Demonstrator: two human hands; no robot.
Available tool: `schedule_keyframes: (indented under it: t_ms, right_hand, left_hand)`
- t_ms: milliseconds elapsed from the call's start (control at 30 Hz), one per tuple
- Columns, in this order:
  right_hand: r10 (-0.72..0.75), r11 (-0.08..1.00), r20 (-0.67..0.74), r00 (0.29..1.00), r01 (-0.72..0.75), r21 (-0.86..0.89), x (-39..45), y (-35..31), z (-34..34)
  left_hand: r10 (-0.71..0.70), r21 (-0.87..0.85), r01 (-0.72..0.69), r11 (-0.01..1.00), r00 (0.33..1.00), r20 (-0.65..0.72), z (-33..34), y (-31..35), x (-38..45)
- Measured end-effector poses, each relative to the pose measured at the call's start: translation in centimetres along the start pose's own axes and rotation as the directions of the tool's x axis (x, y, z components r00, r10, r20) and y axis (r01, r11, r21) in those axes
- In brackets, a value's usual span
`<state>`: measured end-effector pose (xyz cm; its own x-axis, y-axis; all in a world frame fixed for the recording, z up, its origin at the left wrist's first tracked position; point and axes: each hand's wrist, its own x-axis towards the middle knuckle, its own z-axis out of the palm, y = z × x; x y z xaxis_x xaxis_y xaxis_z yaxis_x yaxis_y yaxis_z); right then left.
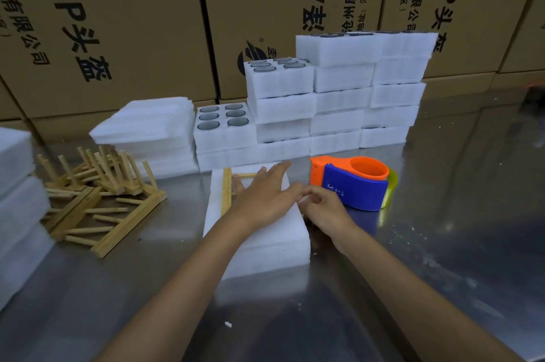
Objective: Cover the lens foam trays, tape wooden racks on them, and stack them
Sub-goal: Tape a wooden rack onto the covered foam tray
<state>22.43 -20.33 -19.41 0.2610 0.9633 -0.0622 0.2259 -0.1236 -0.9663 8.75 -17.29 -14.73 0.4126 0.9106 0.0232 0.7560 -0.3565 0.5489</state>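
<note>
Covered foam tray [265, 240] lies on the surface [442, 243], wooden rack [227, 193] on top. Left hand [265, 193] spread flat, pinning rack. Right hand [324, 205] pinches at tray edge, likely tape; tape dispenser [354, 184] parked just beside for reach.

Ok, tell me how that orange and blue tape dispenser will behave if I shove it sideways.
The tape dispenser lies on its broad side, so it should slide, not roll or tip. The steel table looks polished, so it may skid easily. Its plastic shell looks rigid and probably light.
</note>
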Motion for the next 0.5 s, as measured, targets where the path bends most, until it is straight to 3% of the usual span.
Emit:
schedule_keyframes:
  t_ms: [167,300,400,467,500]
  right_hand:
    - [0.003,1.000,-0.062,0.998,-0.004,-0.022,0.1,0.0,0.5]
    - [0.047,0.997,-0.076,0.996,-0.051,-0.053,0.3,0.0,0.3]
    - [0.004,0.997,-0.182,0.983,-0.017,-0.074,0.1,0.2,0.3]
    - [-0.042,0.997,-0.259,0.965,0.055,0.044,-0.2,0.1,0.5]
    - [-0.010,0.985,-0.231,0.973,0.049,0.168,-0.4,-0.1,0.7]
  left_hand:
    - [0.019,-0.344,-0.126,0.930,0.955,-0.296,-1.8,-0.8,-1.2]
    - [-0.229,-0.568,-0.066,0.820,0.872,-0.432,-3.4,-4.0,-2.1]
    - [-0.466,-0.727,0.142,0.671,0.844,-0.265,-3.5,-7.3,-3.4]
    - [-0.499,-0.814,0.239,0.530,0.864,-0.071,-2.3,-8.9,-4.4]
    - [-0.486,-0.855,0.256,0.450,0.874,0.005,-1.6,-9.2,-4.8]
